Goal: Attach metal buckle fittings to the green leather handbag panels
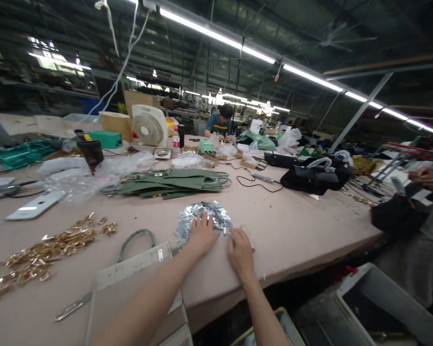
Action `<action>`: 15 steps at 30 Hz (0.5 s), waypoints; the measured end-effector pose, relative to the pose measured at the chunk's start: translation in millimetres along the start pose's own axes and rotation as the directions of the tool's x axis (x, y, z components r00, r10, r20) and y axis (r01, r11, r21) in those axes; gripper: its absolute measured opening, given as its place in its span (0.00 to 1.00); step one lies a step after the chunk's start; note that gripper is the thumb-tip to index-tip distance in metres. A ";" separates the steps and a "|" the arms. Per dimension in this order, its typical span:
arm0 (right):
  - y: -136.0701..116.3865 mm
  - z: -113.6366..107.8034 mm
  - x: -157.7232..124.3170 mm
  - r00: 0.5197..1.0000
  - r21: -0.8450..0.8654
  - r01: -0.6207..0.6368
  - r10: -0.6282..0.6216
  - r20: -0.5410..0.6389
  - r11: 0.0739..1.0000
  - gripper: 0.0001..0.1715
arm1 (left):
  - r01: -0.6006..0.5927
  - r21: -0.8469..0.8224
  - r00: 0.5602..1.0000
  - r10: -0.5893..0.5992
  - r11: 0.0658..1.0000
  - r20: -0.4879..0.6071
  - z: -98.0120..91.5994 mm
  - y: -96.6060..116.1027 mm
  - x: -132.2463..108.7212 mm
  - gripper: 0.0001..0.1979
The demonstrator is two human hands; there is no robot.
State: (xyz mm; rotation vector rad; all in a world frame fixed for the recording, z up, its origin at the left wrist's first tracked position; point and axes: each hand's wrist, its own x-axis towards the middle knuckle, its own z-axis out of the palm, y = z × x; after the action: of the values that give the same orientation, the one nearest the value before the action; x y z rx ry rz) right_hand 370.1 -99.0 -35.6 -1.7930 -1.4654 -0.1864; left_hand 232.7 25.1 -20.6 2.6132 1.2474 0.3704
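Observation:
My left hand lies with its fingers spread over a heap of small flat silver metal plates. At the heap's right edge, my right hand rests on the table with its fingers curled together; what is in them, if anything, is hidden. A short pale cylindrical piece shows just beside its fingers. Under my left forearm is a light grey bag piece with a looped grey handle. One small silver plate sits near its upper corner.
Gold metal fittings are scattered at left, near a white phone. Green strap pieces lie beyond the heap. Black bags stand at right. A grey bin is below the table edge. Two other people are nearby.

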 end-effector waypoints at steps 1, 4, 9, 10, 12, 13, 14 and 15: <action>-0.1 0.5 0.2 1.000 -0.004 -0.003 0.003 0.003 1.000 0.22 | -0.018 -0.004 1.000 0.018 1.000 0.005 2.3 0.4 -3.4 0.37; 0.5 0.7 -1.2 1.000 -0.005 -0.011 0.011 0.018 1.000 0.21 | -0.053 -0.025 0.998 0.053 0.998 0.029 1.1 3.2 -11.8 0.36; 3.4 1.5 -4.9 1.000 -0.014 0.009 -0.009 0.001 1.000 0.22 | -0.056 -0.066 0.998 0.057 0.996 0.020 -31.8 -10.3 -9.0 0.38; 4.0 1.8 -5.5 1.000 -0.016 0.016 -0.016 0.000 1.000 0.22 | -0.052 -0.066 0.999 0.052 0.996 -0.006 -43.5 -18.5 -9.2 0.38; 5.9 1.0 -7.9 0.999 -0.013 0.032 -0.032 0.003 0.999 0.23 | -0.046 -0.055 0.997 0.043 0.997 -0.068 -71.6 -39.4 -15.7 0.37; 7.6 -0.3 -10.0 0.999 -0.010 0.038 -0.038 0.000 0.999 0.24 | -0.041 -0.045 0.994 0.037 0.998 -0.099 -87.3 -51.0 -22.8 0.37; 10.0 -1.7 -12.6 0.999 -0.007 0.047 -0.047 0.002 0.999 0.24 | -0.034 -0.033 0.991 0.030 0.999 -0.127 -103.5 -62.5 -32.9 0.36; 13.2 -2.9 -15.4 0.999 -0.007 0.050 -0.050 -0.012 0.999 0.25 | -0.024 -0.018 0.988 0.021 1.000 -0.152 -119.6 -73.3 -45.8 0.35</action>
State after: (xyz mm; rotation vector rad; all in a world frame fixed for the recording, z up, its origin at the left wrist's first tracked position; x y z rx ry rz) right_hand 377.9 -112.8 -48.7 -1.7579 -1.5035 -0.2276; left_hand 113.4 45.1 63.9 2.6268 1.2533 0.5933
